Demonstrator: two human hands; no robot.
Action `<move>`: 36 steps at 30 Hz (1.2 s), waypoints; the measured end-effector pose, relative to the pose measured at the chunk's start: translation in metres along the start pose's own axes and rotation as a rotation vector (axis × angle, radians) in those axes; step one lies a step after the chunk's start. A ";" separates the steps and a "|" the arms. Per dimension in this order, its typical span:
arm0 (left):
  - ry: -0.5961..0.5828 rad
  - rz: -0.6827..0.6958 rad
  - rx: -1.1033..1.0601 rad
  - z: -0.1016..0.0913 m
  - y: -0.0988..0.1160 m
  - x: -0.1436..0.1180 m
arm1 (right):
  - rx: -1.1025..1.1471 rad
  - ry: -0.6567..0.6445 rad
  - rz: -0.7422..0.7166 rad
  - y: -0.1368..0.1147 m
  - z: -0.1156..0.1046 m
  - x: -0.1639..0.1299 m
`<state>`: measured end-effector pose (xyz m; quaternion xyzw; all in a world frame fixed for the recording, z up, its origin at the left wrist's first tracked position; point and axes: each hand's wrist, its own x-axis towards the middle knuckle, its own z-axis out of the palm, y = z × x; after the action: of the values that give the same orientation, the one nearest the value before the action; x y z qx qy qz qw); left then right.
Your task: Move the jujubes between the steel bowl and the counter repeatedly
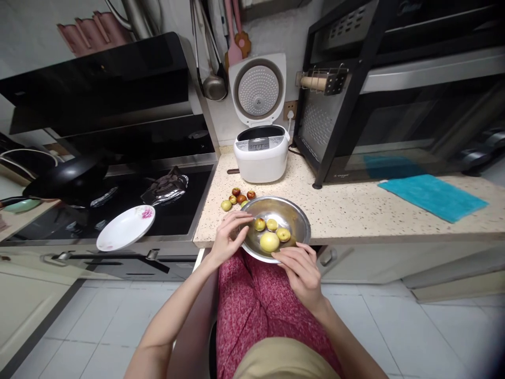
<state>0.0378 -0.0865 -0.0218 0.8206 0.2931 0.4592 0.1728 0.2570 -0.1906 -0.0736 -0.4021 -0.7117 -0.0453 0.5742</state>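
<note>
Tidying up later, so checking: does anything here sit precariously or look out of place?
Yes. The white plate juts over the stove's front edge, and the metal bowl overhangs the counter edge, steadied by both hands. A few loose fruits lie on the counter behind it.
</note>
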 end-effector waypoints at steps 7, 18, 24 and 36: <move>0.251 -0.079 0.270 -0.014 -0.049 -0.001 | -0.014 -0.008 -0.014 0.001 0.002 -0.003; -0.101 -0.244 0.409 -0.009 -0.080 -0.003 | 0.008 -0.007 -0.057 0.004 -0.005 -0.001; 0.097 -0.154 0.358 -0.008 -0.084 -0.006 | 0.050 -0.040 -0.070 0.012 -0.014 0.003; 0.331 -0.116 -0.011 -0.014 -0.053 -0.007 | 0.033 -0.033 -0.071 0.008 -0.012 0.004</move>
<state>0.0058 -0.0502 -0.0479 0.7145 0.3616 0.5791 0.1529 0.2709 -0.1896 -0.0689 -0.3677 -0.7355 -0.0473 0.5671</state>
